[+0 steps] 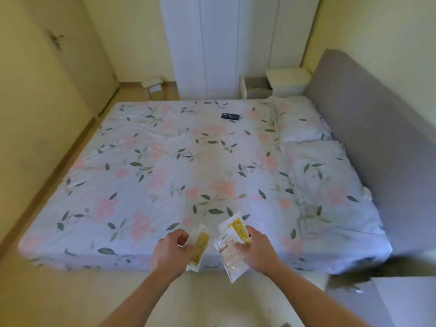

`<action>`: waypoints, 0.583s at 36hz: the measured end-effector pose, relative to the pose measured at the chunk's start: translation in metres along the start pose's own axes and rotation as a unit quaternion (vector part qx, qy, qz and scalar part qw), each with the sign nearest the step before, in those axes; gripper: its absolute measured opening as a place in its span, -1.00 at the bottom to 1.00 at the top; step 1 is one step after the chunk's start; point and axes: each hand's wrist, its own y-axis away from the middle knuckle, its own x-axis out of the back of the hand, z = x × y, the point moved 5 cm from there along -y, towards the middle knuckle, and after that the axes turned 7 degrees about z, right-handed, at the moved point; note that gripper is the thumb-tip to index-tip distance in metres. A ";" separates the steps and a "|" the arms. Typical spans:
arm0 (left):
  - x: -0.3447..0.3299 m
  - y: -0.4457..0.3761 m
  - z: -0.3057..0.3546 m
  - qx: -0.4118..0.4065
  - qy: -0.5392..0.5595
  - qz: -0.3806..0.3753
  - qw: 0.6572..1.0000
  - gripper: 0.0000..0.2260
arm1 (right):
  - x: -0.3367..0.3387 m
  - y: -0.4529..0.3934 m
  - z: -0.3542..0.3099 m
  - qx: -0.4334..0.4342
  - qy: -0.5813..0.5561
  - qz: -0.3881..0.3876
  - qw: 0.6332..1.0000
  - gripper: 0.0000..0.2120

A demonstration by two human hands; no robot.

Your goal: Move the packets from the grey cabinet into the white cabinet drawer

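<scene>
My left hand (pixel 171 250) grips a packet with yellow-green contents (pixel 199 249) by its left edge. My right hand (pixel 256 252) holds two packets together: one with a yellow stripe (pixel 237 226) and a clear one with pale contents (pixel 230 258). Both hands hover over the near edge of the bed. Across the bed, beside the headboard, stands the white cabinet (pixel 289 82) with its drawer (pixel 257 88) pulled open. The grey cabinet (pixel 377 300) shows at the bottom right corner.
A bed with a flowered sheet (pixel 188 173) fills the middle, with two pillows (pixel 323 180) along the grey headboard (pixel 382 138). A dark small object (pixel 230 116) lies on the sheet. A white wardrobe (pixel 224 43) stands behind the bed. A cardboard box (pixel 154 87) sits on the floor.
</scene>
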 end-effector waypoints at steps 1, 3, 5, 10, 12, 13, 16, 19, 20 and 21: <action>0.016 -0.006 -0.020 0.009 0.000 0.006 1.000 -0.93 | -0.018 -0.003 -0.019 0.011 0.000 -0.009 1.000 -0.76; 0.048 -0.015 -0.061 0.032 0.007 0.021 0.999 -0.92 | -0.053 -0.007 -0.056 0.025 -0.002 -0.030 0.999 -0.79; 0.078 -0.023 -0.097 0.054 0.017 0.040 0.998 -0.90 | -0.085 -0.011 -0.091 0.036 -0.004 -0.052 0.998 -0.78; 0.141 -0.039 -0.165 0.098 0.058 0.072 0.991 -0.94 | -0.149 -0.024 -0.178 0.079 0.012 -0.099 0.992 -0.78; 0.164 -0.046 -0.191 0.118 0.072 0.087 0.986 -0.96 | -0.174 -0.032 -0.209 0.096 0.019 -0.118 0.988 -0.77; 0.174 -0.050 -0.204 0.128 0.081 0.096 0.984 -0.95 | -0.187 -0.036 -0.226 0.104 0.020 -0.127 0.986 -0.77; 0.205 -0.060 -0.245 0.158 0.101 0.127 0.974 -0.92 | -0.229 -0.051 -0.273 0.126 0.033 -0.153 0.980 -0.78; 0.238 -0.072 -0.287 0.189 0.107 0.147 0.965 -0.94 | -0.278 -0.067 -0.322 0.149 0.031 -0.182 0.971 -0.78; 0.250 -0.077 -0.301 0.198 0.107 0.156 0.962 -0.94 | -0.295 -0.072 -0.338 0.159 0.038 -0.190 0.968 -0.79; 0.263 -0.082 -0.315 0.209 0.106 0.166 0.958 -0.93 | -0.312 -0.076 -0.355 0.170 0.043 -0.200 0.964 -0.79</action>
